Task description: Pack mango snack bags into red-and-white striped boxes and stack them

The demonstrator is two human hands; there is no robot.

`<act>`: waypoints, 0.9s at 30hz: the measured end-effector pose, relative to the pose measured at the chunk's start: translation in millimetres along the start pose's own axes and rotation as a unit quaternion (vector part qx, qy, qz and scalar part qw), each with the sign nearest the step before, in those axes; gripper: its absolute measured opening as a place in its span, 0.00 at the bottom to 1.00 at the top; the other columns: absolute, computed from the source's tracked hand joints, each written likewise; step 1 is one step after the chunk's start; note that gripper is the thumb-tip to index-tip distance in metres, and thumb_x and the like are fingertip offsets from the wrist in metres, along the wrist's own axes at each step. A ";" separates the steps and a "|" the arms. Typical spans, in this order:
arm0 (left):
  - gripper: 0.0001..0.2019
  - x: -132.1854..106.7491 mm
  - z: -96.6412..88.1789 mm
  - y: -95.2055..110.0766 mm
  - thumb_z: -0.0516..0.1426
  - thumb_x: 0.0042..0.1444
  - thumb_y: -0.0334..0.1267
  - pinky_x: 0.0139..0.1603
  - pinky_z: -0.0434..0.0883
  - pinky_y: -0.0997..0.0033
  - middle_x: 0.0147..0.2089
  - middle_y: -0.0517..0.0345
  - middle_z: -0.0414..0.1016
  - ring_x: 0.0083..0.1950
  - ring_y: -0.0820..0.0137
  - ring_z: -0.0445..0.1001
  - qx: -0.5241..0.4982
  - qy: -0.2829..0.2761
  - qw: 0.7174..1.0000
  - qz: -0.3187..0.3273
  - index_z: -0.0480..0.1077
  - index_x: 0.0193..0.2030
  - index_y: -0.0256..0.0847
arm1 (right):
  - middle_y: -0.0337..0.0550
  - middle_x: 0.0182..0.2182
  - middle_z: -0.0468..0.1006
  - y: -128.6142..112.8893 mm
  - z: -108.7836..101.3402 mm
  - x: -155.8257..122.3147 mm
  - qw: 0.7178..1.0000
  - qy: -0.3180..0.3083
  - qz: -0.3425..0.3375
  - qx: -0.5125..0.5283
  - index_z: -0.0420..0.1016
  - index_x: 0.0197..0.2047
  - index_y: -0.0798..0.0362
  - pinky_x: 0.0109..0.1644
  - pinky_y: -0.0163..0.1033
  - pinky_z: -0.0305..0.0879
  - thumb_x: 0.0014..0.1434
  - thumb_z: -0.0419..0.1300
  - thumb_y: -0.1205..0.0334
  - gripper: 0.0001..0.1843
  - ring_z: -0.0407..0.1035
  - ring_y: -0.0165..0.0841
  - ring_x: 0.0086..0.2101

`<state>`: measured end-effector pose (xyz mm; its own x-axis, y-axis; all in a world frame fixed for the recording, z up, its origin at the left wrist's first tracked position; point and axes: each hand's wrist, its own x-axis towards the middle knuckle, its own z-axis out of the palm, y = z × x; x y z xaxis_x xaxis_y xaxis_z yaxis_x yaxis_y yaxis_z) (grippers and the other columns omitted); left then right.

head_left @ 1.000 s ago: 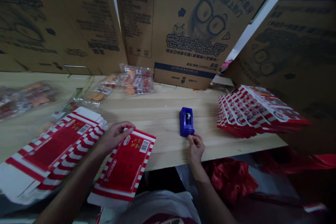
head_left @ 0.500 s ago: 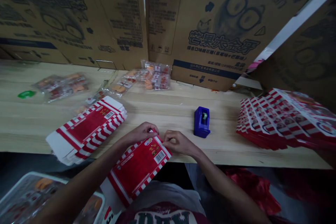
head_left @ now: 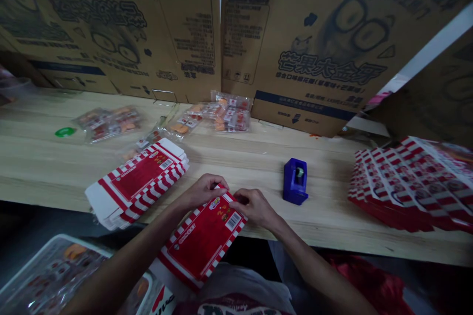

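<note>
Your left hand (head_left: 202,192) and right hand (head_left: 254,208) are curled closed, pinching the top edge of a red carton (head_left: 201,241) at 6 o'clock — it lies flat, as do the 9 o'clock stack (head_left: 136,182) and 3 o'clock stack (head_left: 410,184) — none visibly folded up.

Flat red carton (head_left: 202,241) partly hidden under left hand (head_left: 202,192) and right hand (head_left: 255,208); carton stack (head_left: 410,187) cut off at right edge; near-left tray (head_left: 70,270) cut off at bottom; small print on cardboard boxes (head_left: 325,34) unreadable.
</note>
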<state>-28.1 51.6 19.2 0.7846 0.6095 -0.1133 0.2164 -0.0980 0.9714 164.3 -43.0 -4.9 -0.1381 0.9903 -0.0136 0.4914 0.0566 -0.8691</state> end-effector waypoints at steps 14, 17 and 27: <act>0.09 -24.7 -19.8 19.5 0.59 0.55 0.41 0.39 0.67 0.71 0.35 0.53 0.75 0.38 0.68 0.73 0.031 0.106 0.987 0.119 0.76 0.36 0.37 | 0.36 0.22 0.74 -12.3 7.8 25.4 0.829 -0.072 0.220 0.509 0.69 0.24 0.54 0.31 0.34 0.64 0.42 0.71 0.55 0.17 0.68 0.29 0.23; 0.08 -30.3 -22.6 7.6 0.58 0.55 0.41 0.36 0.67 0.71 0.34 0.54 0.75 0.35 0.68 0.72 -0.001 0.276 0.958 0.083 0.74 0.35 0.38 | 0.46 0.35 0.80 -17.6 2.9 32.2 0.851 -0.034 0.187 0.489 0.75 0.36 0.52 0.39 0.41 0.69 0.50 0.64 0.43 0.20 0.74 0.38 0.34; 0.09 -77.0 -79.8 -22.1 0.57 0.55 0.42 0.46 0.69 0.63 0.41 0.51 0.75 0.44 0.61 0.73 0.271 0.457 0.847 -0.029 0.70 0.39 0.41 | 0.46 0.34 0.81 7.1 -17.8 82.9 0.952 -0.234 0.055 0.190 0.80 0.38 0.55 0.42 0.44 0.67 0.53 0.63 0.50 0.16 0.74 0.41 0.35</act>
<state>-139.6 69.6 23.1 0.0405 0.9557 0.2915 0.6678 -0.2429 0.7036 171.6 41.8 -3.5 -0.5160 0.8176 -0.2554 0.1900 -0.1815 -0.9649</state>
